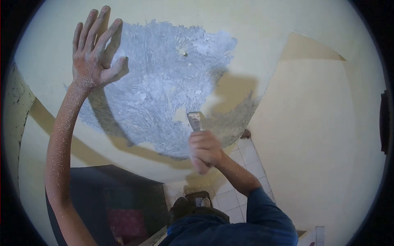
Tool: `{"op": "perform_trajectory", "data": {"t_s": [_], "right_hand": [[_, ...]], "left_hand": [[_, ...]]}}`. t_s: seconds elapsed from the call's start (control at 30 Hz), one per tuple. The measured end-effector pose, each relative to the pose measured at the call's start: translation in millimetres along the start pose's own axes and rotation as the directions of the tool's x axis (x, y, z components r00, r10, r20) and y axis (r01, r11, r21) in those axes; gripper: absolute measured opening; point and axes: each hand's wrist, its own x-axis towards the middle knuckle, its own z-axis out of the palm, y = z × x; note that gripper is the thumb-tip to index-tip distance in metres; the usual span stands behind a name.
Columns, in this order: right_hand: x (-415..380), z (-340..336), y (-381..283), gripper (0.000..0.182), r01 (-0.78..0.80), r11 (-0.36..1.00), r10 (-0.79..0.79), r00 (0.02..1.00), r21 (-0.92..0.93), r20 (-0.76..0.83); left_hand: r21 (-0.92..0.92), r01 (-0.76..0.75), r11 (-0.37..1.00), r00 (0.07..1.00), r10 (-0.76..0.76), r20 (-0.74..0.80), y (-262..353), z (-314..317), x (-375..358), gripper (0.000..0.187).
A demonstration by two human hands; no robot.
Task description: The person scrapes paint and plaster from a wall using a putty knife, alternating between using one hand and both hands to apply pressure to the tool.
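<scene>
Leans the left hand [91, 61] on a pale cream painted wall [262, 20], palm toward the surface, with fingers and thumb spread wide, at the upper left edge of a rough, bluish-grey, irregular patch [152, 78]. Carries white specks of dust along the bare left forearm [61, 151]. Casts a dark shadow over the patch, just to the right of that forearm.

Grips in the right hand [206, 151], with fingers curled tight around the handle, a short flat metal scraper [194, 119] with a flaring, white-smeared blade. Points that blade away from the body, at the lower middle of the patch, beside a small island of cream coating [180, 115]. Cannot tell whether the blade's edge touches the wall. Blurs slightly at the right hand. Wears a dark blue sleeve [269, 213] on the right upper arm.

Above the scraper, in the upper part of the patch: a small round pale plug [184, 53]. Below, beyond the right forearm: white square floor tiles [227, 201]. At lower left, behind the left arm: a large dark grey panel [88, 188] beside a dull red area [126, 223].
</scene>
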Motion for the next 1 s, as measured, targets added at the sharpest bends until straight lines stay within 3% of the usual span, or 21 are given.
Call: {"op": "perform_trajectory", "data": {"t_s": [0.1, 0.2, 0.3, 0.4, 0.5, 0.6, 0.7, 0.8, 0.9, 1.0], "right_hand": [[-12.5, -0.5, 23.1, 0.023, -0.080, 0.983, 0.110, 0.977, -0.162, 0.185], [-10.5, 3.9, 15.4, 0.022, -0.069, 0.995, 0.082, 0.974, -0.071, 0.210], [4.0, 1.9, 2.5, 0.021, 0.037, 0.999, -0.036, 0.999, 0.035, -0.036], [-1.9, 10.0, 11.6, 0.022, 0.018, 0.997, 0.003, 0.965, -0.080, 0.262], [0.9, 1.4, 6.6, 0.021, 0.067, 0.998, -0.067, 0.998, -0.005, 0.002], [4.4, 2.4, 5.6, 0.019, 0.103, 0.991, -0.103, 0.995, -0.082, -0.004], [3.4, 6.9, 11.2, 0.017, -0.021, 0.998, 0.037, 0.968, -0.067, 0.249], [12.5, 5.5, -2.9, 0.017, 0.063, 0.998, -0.063, 0.998, 0.025, -0.007], [7.4, 4.1, 18.8, 0.017, 0.055, 0.998, -0.054, 0.995, -0.014, 0.087], [17.9, 6.6, 8.4, 0.019, 0.001, 1.000, -0.003, 0.997, 0.023, 0.075]], "left_hand": [[-0.030, -0.006, 1.000, 1.000, 0.006, 0.000, 6.5, -2.8, 1.9, 0.072], [-0.019, -0.019, 1.000, 0.999, 0.018, -0.047, 4.2, 0.1, 6.1, 0.070], [-0.014, -0.026, 1.000, 0.998, 0.026, -0.059, 1.9, 0.2, 4.7, 0.070], [-0.019, -0.023, 1.000, 0.998, 0.022, -0.064, 5.5, 2.3, 5.1, 0.071], [-0.015, -0.024, 1.000, 0.998, 0.023, -0.059, 4.1, 0.9, 3.7, 0.072], [-0.034, -0.035, 0.999, 0.997, 0.032, -0.072, 3.2, 2.5, 3.9, 0.073], [-0.026, -0.032, 0.999, 0.997, 0.030, -0.073, 1.7, 3.1, 4.5, 0.073], [-0.025, -0.035, 0.999, 0.998, 0.033, -0.062, 4.1, 2.5, 3.8, 0.073], [-0.041, -0.036, 0.999, 0.998, 0.034, -0.052, 2.6, 2.2, 1.1, 0.073], [-0.047, -0.041, 0.998, 0.998, 0.038, -0.057, 4.5, 1.4, 3.2, 0.073]]}}
